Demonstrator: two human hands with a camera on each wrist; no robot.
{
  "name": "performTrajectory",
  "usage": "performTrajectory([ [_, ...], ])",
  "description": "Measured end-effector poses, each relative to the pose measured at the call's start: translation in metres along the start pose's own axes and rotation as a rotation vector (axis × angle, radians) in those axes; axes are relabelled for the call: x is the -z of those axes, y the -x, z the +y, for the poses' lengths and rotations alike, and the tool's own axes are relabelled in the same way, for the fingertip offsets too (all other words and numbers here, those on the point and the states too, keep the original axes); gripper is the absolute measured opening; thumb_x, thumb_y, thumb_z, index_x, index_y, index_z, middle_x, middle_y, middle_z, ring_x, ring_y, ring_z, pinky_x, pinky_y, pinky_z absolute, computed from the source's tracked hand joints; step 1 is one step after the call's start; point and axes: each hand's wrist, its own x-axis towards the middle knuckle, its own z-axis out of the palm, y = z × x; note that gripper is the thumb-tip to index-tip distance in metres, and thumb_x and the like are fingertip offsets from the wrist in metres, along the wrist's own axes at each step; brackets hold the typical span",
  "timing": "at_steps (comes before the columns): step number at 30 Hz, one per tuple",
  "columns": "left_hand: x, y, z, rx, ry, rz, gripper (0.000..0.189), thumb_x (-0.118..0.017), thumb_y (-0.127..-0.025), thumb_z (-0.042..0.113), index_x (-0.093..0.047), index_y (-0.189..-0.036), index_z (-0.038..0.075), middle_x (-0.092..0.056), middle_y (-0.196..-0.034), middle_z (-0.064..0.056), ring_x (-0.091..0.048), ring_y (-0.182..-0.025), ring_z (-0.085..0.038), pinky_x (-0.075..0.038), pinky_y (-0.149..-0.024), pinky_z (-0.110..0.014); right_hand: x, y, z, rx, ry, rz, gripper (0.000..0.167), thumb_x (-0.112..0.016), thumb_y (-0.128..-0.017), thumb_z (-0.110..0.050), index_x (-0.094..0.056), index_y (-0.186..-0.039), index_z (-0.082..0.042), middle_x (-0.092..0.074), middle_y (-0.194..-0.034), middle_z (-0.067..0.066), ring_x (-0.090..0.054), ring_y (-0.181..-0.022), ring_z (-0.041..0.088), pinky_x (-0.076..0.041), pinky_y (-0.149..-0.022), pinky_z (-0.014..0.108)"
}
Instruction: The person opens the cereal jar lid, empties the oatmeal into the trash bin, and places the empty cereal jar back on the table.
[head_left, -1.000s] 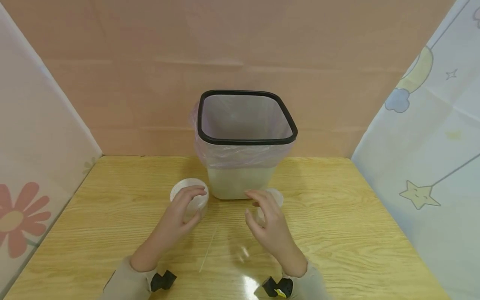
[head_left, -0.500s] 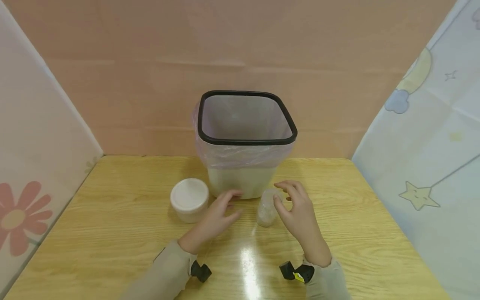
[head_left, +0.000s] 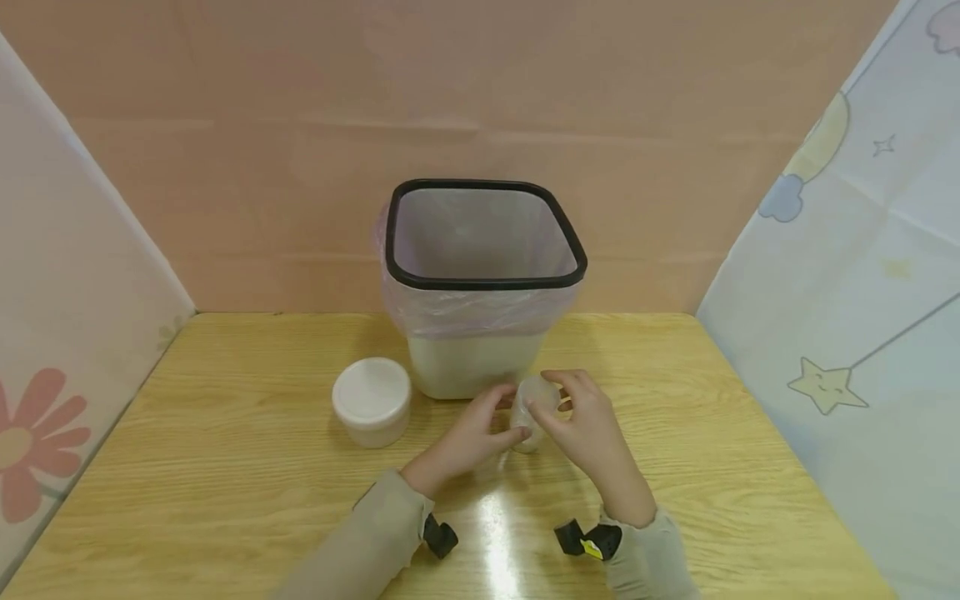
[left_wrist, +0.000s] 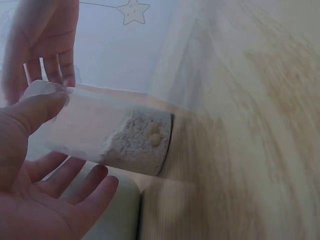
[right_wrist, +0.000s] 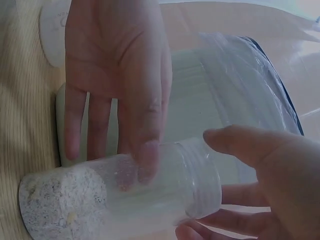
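A clear plastic jar point(head_left: 540, 392) stands on the table in front of the bin. Whitish-grey crumbly stuff point(left_wrist: 137, 142) with a few tan lumps fills its lower part. My left hand point(head_left: 467, 432) holds the jar's side, thumb in front and fingers behind. Around the clear ribbed top point(right_wrist: 202, 177) of the jar, my right hand point(head_left: 592, 425) has its thumb and fingers spread, thumb tip right at the edge. In the left wrist view the right hand point(left_wrist: 45, 45) reaches in behind the jar's top.
Behind the hands stands a pale bin point(head_left: 476, 362) with a black rim point(head_left: 487, 283) and a thin purplish liner point(head_left: 480, 312). A white lidded tub point(head_left: 372, 392) is left of the jar. The wooden table point(head_left: 225, 467) runs between printed side panels.
My left hand has left the white tub and moved right to the jar, taking hold of its side. My right hand has shifted right, around the jar's top.
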Motion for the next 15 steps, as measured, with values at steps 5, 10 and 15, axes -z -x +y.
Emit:
performTrajectory([
  [5, -0.005, -0.002, -0.002, -0.008, 0.019, 0.008, 0.059, -0.071, -0.098, 0.019, -0.043, -0.147, 0.001, -0.051, -0.141, -0.016, -0.054, -0.128, -0.034, -0.051, -0.104, -0.047, -0.003, -0.001, -0.003, -0.026, -0.006, -0.007, 0.053, -0.083, -0.086, -0.023, -0.063, -0.127, 0.005, -0.063, -0.12, 0.019, -0.064, -0.091, 0.029, -0.061, -0.075, 0.044],
  [10, -0.004, 0.001, -0.007, -0.028, 0.085, -0.011, 0.055, -0.069, -0.098, 0.013, -0.043, -0.145, 0.001, -0.048, -0.143, -0.017, -0.053, -0.129, -0.034, -0.054, -0.101, -0.036, -0.005, 0.0, -0.006, -0.005, 0.01, -0.002, 0.05, -0.085, -0.084, -0.022, -0.066, -0.122, 0.005, -0.064, -0.114, 0.018, -0.063, -0.091, 0.028, -0.06, -0.076, 0.047],
  [15, 0.004, 0.01, -0.011, -0.036, 0.09, -0.029, 0.056, -0.068, -0.099, 0.014, -0.042, -0.147, 0.005, -0.047, -0.144, -0.012, -0.051, -0.13, -0.029, -0.051, -0.103, -0.03, -0.011, 0.001, -0.011, 0.034, 0.011, 0.004, 0.048, -0.087, -0.082, -0.023, -0.069, -0.118, 0.002, -0.066, -0.11, 0.014, -0.063, -0.09, 0.025, -0.06, -0.074, 0.041],
])
